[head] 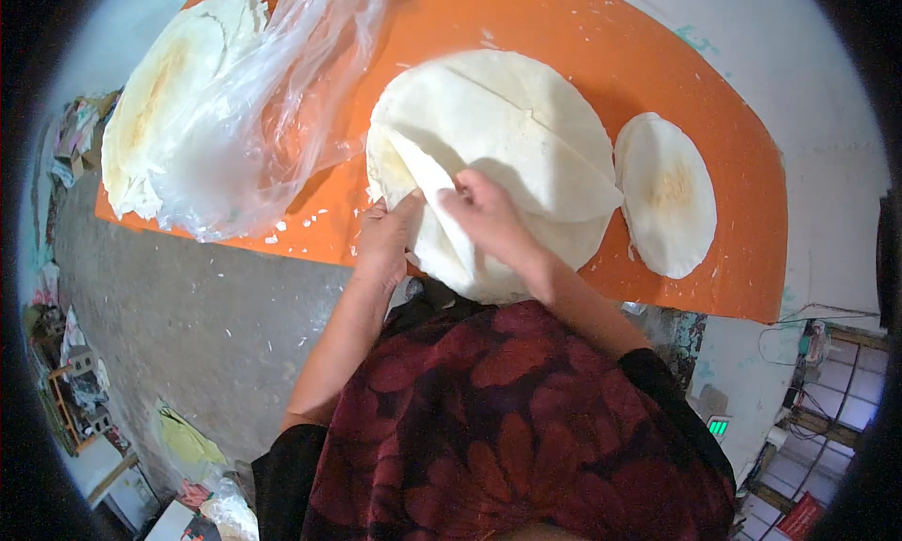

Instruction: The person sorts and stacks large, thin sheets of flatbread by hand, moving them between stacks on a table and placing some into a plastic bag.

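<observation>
A stack of large, thin round flatbread sheets [493, 118] lies on the orange tabletop [550, 19] before me. At its near left side, my left hand [389, 227] pinches the rim of the stack between thumb and fingers. My right hand [486, 209] grips the raised edge of a sheet [437, 188], which is folded up and back towards the right. Right of the stack lies a smaller folded or half-round pile of flatbread [666, 195] with a browned patch in its middle.
At the left, another pile of flatbread [151, 97] is partly covered by a clear plastic bag [282, 97]. White crumbs [280, 226] are scattered along the table's near edge. A grey floor [211, 308] shows below it, and a pale wall [831, 188] stands at the right.
</observation>
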Motion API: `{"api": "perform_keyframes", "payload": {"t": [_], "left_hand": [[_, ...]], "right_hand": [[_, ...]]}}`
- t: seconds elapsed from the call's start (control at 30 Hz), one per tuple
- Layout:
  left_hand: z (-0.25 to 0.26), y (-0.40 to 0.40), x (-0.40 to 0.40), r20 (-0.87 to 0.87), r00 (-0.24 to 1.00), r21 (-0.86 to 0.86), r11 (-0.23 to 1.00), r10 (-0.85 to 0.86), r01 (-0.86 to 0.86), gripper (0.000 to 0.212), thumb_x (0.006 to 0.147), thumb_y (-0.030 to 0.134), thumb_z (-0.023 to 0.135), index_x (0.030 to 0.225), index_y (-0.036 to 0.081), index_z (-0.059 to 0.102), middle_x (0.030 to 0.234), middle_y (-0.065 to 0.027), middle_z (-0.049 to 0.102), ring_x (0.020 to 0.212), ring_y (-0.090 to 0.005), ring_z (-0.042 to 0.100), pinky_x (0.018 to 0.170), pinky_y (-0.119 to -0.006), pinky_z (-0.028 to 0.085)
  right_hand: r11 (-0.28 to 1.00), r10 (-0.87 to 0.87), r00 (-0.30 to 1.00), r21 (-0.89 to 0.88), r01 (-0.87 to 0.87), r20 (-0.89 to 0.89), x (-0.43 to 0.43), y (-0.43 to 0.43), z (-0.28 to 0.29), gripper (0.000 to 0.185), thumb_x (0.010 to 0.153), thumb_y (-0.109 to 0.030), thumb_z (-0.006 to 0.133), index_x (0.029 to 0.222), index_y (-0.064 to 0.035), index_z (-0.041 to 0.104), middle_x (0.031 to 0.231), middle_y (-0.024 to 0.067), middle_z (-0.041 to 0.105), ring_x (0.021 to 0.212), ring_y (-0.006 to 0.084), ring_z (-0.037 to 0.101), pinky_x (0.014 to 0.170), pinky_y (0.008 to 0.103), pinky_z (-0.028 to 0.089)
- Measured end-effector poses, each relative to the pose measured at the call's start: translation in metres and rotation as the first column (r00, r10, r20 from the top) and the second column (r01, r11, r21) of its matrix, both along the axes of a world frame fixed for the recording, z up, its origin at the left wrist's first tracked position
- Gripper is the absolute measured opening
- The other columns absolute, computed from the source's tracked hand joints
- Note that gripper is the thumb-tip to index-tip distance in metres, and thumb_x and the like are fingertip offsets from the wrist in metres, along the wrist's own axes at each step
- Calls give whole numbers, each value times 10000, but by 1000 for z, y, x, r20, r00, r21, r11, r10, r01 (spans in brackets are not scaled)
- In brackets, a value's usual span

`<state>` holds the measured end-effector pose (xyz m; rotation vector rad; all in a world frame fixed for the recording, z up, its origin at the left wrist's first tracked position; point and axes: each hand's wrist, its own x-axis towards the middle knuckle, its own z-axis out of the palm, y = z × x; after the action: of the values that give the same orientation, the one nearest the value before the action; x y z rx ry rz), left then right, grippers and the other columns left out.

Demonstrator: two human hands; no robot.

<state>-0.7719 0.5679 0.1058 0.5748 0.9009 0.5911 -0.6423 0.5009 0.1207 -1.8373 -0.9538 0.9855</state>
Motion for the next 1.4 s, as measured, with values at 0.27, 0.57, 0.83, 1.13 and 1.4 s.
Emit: {"api": "perform_keyframes", "payload": {"t": [0.27,0.57,0.83,1.13,1.4], "left_hand": [[-23,4,10,-112,980,-29,985,163,-167,271,891,115,541,1095,-61,513,994,-128,596,870,-201,593,732,-320,509],[-49,11,5,-190,970,-94,981,150,-170,248,891,105,534,1062,-74,526,991,-134,588,843,-213,582,733,-330,500],[-49,6,4,-82,983,15,986,167,-166,289,889,123,544,1126,-38,510,1029,-120,589,889,-214,585,772,-336,500],[-35,-9,-31,298,950,-142,989,90,-49,464,944,378,389,1247,28,418,1110,-115,567,958,-231,579,771,-351,512],[-11,-18,-34,315,948,-77,995,-39,67,282,891,142,527,1149,30,497,990,-57,596,783,-130,604,639,-272,551]], "right_hand": [[972,-187,783,1,233,-593,33,6,0,265,878,-170,525,1020,45,586,887,79,631,758,163,579,693,307,476],[732,-270,605,248,634,-749,200,-93,69,281,907,-236,481,1016,1,584,932,95,616,828,199,578,775,326,465],[645,-380,787,471,602,-486,270,-126,195,288,926,-281,442,994,-42,587,947,98,606,860,223,574,803,345,458],[994,67,941,63,-93,332,119,9,69,285,870,-219,505,1079,-41,580,943,146,605,888,238,565,839,370,436],[951,241,895,93,-295,375,-4,16,-4,185,864,-182,534,809,-12,485,632,168,514,558,273,518,552,362,419]]}}
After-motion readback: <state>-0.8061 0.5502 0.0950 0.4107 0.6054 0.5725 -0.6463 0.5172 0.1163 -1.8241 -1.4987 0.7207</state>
